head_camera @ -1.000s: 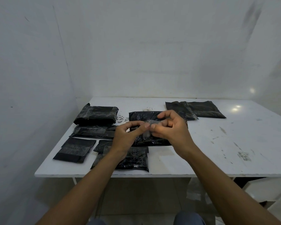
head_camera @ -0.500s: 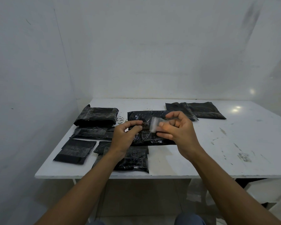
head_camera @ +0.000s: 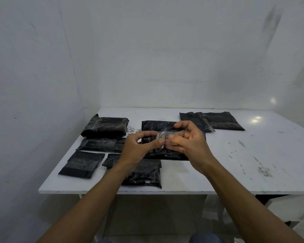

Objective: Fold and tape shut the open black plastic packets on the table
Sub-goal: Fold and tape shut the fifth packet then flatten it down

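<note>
Both hands meet in the middle of the frame, above the white table [head_camera: 235, 163], with a short strip of clear tape [head_camera: 162, 135] held between them. The left hand [head_camera: 139, 146] pinches the strip's left end between thumb and forefinger, its other fingers curled under. The right hand [head_camera: 188, 139] pinches the right end with the forefinger arched over the top and the remaining fingers loosely curled behind. The strip looks crumpled rather than stretched flat; I cannot tell whether it has stuck to itself.

Just behind the hands lies the centre packet [head_camera: 156, 125], black and glossy, and by my reading the one being worked on. The hands hide whether its mouth is already folded over.

Left of centre are four more:
- a bulky packet [head_camera: 105, 127] highest up
- a flatter packet [head_camera: 100, 143] just below it
- a folded packet [head_camera: 82, 163] at the lower left
- a near packet [head_camera: 144, 174] partly under the left wrist

Pale bands across some of these may be tape, so they seem finished. At the upper right two thin packets [head_camera: 221, 121] overlap and lie flat — probably waiting their turn.

The step in hand looks like readying tape for the centre packet. The next move calls for drawing the strip taut with the sticky face down and lowering it across the folded edge. One end should be pressed on first, so the flap cannot spring open, and the rest smoothed along — a wrinkled strip may not hold on slick plastic.
</note>
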